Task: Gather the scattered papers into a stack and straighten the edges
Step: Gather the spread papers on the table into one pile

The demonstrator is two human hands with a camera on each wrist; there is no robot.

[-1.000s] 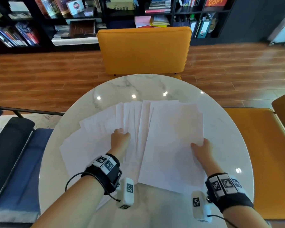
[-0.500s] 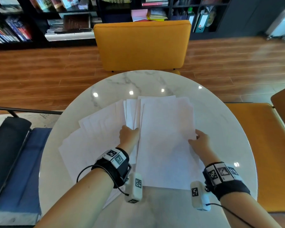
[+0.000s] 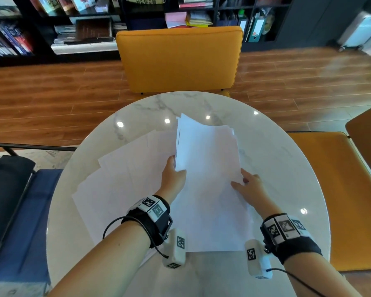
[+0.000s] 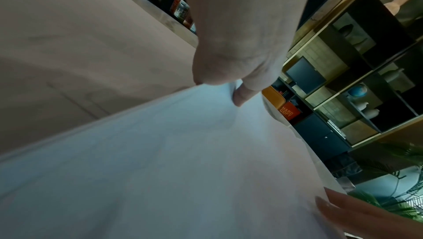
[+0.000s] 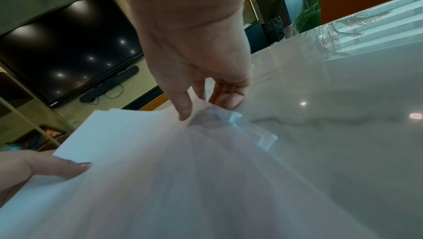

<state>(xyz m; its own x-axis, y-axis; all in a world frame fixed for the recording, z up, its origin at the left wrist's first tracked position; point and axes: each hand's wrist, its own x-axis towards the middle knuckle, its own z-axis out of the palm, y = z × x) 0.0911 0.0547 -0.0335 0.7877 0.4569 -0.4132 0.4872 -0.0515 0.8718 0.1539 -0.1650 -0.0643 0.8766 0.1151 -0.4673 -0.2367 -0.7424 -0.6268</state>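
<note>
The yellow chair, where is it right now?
In the head view the yellow chair stands straight ahead, across the round marble table from the person, with the dark bookshelves behind it.

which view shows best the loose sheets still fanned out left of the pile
The head view: the loose sheets lie fanned on the table left of the left hand. The left wrist view shows a blurred stretch of them; the right wrist view shows none.

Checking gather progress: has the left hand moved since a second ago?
Yes. The left hand has slid right across the round table, toward the right hand, and now grips the left edge of the gathered papers, leaving loose sheets behind.
</note>
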